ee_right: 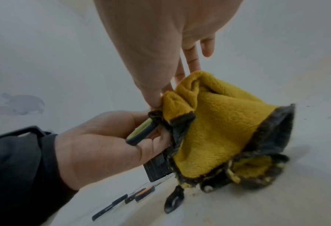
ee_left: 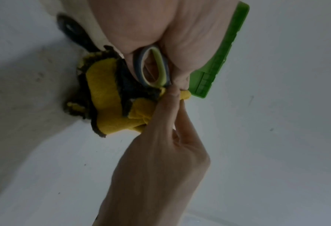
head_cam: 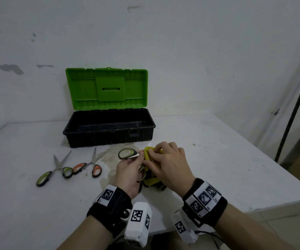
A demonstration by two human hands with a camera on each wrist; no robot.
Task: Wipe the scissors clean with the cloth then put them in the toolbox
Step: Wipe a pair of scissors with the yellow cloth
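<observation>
My left hand (head_cam: 127, 166) grips a pair of green-and-black handled scissors (head_cam: 127, 153) by the lower handle loop (ee_left: 152, 67), just in front of the toolbox. My right hand (head_cam: 165, 159) pinches a yellow cloth (head_cam: 150, 154) with a dark edge around the scissors' blades, which the cloth hides. The cloth (ee_right: 218, 125) hangs down and its lower end rests on the table. The toolbox (head_cam: 109, 129) is black with its green lid (head_cam: 107, 87) standing up against the wall.
Two more pairs of scissors lie on the white table (head_cam: 217, 159) at left: a green-handled pair (head_cam: 55, 170) and an orange-handled pair (head_cam: 91, 165). A stained patch marks the table in front of the toolbox. The table's right edge drops off near a dark pole (head_cam: 297, 105).
</observation>
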